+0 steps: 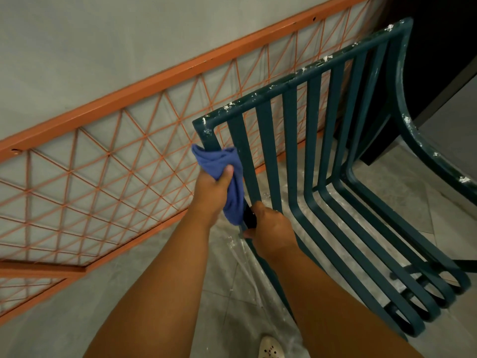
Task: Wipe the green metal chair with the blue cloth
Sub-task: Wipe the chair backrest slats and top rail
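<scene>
The left hand (210,192) clenched the crumpled blue cloth (224,171) around the slatted green metal chair (312,140) frame's upright; just below, the right hand (271,228) gripped it, seemingly steadying the chair.

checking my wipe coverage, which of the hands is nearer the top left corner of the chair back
Left. The left hand grips the blue cloth around the side bar just below that corner of the green chair. The right hand holds the same bar lower down, farther from it.

One head cam, wide-angle, looks fwd & steeply down from the person's head. Close on both forearms and the green chair (322,177) at centre-right; orange grid panel (103,177) left, tiled floor (211,293) below. No 2nd view.
</scene>
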A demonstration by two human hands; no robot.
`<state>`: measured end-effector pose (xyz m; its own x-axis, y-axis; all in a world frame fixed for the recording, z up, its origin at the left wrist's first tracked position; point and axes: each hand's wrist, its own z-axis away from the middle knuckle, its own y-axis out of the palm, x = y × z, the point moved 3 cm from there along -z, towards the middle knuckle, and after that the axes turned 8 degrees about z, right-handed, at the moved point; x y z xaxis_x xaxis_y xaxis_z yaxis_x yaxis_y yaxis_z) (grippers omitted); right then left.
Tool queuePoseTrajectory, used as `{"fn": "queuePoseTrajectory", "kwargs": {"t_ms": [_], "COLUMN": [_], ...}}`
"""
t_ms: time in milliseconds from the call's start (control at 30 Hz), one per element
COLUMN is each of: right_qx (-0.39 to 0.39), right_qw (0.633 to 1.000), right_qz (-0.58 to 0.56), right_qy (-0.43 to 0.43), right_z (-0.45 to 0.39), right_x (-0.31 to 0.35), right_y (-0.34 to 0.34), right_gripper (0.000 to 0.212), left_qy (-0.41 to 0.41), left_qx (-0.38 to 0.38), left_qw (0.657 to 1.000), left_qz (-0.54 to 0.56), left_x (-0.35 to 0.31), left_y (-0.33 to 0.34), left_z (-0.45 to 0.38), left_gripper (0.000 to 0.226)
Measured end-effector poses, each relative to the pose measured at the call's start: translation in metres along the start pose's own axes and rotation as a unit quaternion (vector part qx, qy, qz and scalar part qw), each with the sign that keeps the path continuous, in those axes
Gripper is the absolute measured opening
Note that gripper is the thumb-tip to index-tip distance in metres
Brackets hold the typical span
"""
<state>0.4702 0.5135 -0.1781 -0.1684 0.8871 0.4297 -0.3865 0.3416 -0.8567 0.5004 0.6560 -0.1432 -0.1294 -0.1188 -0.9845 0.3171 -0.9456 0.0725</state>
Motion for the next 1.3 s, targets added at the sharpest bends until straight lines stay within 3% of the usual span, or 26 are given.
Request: {"fn": "queuePoseTrajectory", "kwargs": {"t_ms": [67,133,367,533,633,733,900,1000,1167,1300], "right_qx": [-0.004,-0.007,-0.008,-0.001,0.008,0.016,0.023,0.017,0.001,0.001], "right_qw": [1.000,1.000,1.000,1.000,1.000,1.000,1.000,1.000,1.000,1.000], "right_qz": [0.001,0.002,0.009,0.013,0.008,0.004,0.010,0.007,0.000,0.001], "right_qy": [0.005,0.007,-0.002,0.003,0.005,0.009,0.011,0.012,0.006,0.004], "right_z": [0.000,0.000,0.001,0.001,0.001,0.002,0.001,0.001,0.001,0.001], "right_x": [0.000,0.001,0.002,0.003,0.002,0.001,0.002,0.002,0.001,0.000], "right_y": [0.000,0.001,-0.001,-0.001,-0.001,-0.002,-0.003,-0.002,0.000,0.002], "right_gripper": [0.044,0.044,0.039,0.042,0.047,0.051,0.055,0.054,0.051,0.048], "left_qy": [0.047,0.076,0.054,0.063,0.140,0.239,0.305,0.303,0.204,0.046], "left_qx": [-0.019,-0.052,-0.046,-0.073,-0.102,-0.096,-0.098,-0.144,-0.277,-0.286], "left_qw": [0.998,0.995,0.991,0.995,0.983,0.966,0.940,0.930,0.934,0.957], "left_qz": [0.022,-0.023,-0.115,0.023,0.063,0.014,-0.115,-0.153,-0.093,-0.007], "left_x": [-0.011,-0.011,0.005,-0.015,-0.044,-0.071,-0.078,-0.073,-0.073,-0.082], "left_y": [0.004,0.008,0.012,0.010,0.011,0.012,0.008,0.005,0.008,0.004], "left_z": [-0.006,-0.004,0.010,0.010,-0.003,-0.011,-0.024,-0.030,-0.034,-0.041], "left_gripper": [0.016,0.016,0.033,0.031,0.021,0.021,0.032,0.032,0.034,0.031]}}
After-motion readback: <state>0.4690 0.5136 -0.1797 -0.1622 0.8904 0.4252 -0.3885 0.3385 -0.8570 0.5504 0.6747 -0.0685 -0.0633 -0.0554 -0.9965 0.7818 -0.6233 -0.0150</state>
